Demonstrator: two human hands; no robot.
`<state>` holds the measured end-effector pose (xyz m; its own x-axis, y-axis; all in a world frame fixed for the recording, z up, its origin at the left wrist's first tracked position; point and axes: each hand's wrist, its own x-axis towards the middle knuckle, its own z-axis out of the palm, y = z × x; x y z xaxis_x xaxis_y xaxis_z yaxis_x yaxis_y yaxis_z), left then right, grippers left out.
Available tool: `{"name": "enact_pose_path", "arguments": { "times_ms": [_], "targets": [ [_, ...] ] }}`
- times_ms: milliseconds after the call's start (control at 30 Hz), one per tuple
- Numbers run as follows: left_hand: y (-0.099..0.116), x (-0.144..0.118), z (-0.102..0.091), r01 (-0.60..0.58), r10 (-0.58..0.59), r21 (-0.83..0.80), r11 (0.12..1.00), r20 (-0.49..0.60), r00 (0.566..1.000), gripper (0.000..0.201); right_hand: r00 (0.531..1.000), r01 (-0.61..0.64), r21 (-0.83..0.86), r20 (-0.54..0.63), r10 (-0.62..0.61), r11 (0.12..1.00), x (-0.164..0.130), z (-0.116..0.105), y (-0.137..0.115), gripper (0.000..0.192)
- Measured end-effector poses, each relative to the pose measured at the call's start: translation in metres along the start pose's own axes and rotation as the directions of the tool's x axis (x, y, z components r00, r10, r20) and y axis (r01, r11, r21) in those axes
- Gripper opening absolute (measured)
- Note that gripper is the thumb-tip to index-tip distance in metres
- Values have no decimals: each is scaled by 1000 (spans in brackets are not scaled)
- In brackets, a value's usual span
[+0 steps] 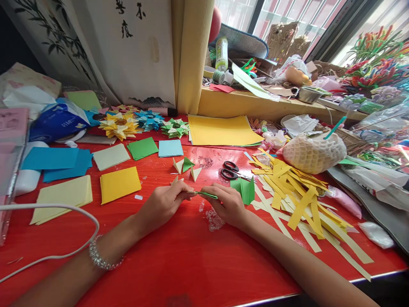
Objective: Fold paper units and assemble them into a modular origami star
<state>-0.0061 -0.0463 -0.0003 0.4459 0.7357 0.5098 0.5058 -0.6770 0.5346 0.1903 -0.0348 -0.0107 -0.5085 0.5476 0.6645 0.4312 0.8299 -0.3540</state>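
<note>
From my end I have the left hand (169, 201) and the right hand (227, 203) pinching opposite ends of the green paper (207, 195), held between them over the counter (191, 268). I judge its folding partway along, though its creases are mostly hidden from me. Beyond, small folded pieces (195, 173) look finished; the flat yellow stack (120, 185) and green stack (142, 148) seem left to fold.
</note>
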Motion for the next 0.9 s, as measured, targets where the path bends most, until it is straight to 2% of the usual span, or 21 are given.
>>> {"name": "enact_pose_path", "arguments": {
  "times_ms": [200, 400, 567, 733, 900],
  "targets": [
    [-2, -1, 3, -109, 111, 149, 983, -9, 994, 11, 999, 19, -18, 27, -19, 1000, 0, -1, -2, 18],
    [-2, -1, 2, -64, 66, 148, 987, -10, 998, 15, 993, 92, -84, 79, -85, 992, 2, -4, 1, 17],
    [-3, -2, 1, -104, 112, 199, 974, -29, 993, 14, 984, 158, -98, 99, -148, 983, 5, -8, 3, 21],
    [-4, -2, 0, -163, 169, 170, 972, -20, 985, 12, 966, 230, -131, 155, -209, 964, 9, -16, 3, 25],
    [-4, -2, 0, -183, 183, 142, 973, 8, 983, 11, 970, 217, -136, 143, -198, 967, 7, -15, 3, 21]
  ]
}}
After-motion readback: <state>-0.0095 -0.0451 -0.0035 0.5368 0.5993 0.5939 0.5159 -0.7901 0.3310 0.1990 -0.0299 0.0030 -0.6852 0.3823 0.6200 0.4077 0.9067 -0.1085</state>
